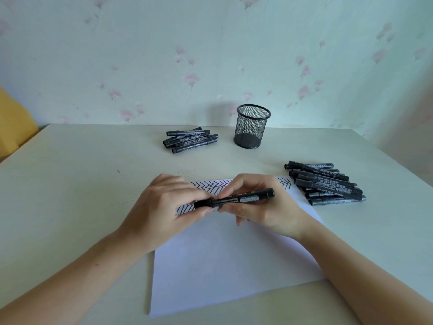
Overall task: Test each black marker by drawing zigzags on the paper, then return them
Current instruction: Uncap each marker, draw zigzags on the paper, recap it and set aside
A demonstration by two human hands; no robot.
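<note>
Both hands hold one black marker (236, 199) level above the white paper (225, 266). My left hand (161, 207) pinches its capped left end, and my right hand (257, 209) grips the barrel with the white label. Black zigzag rows (210, 186) run along the paper's far edge, partly hidden behind my fingers. A pile of several black markers (325, 182) lies to the right of the paper. A smaller pile of black markers (191, 140) lies farther back, left of centre.
A black mesh pen cup (251, 126) stands empty at the back of the pale table (70, 184), close to the floral wall. Small ink specks mark the table left of the paper. A yellow object (14, 123) shows at the left edge.
</note>
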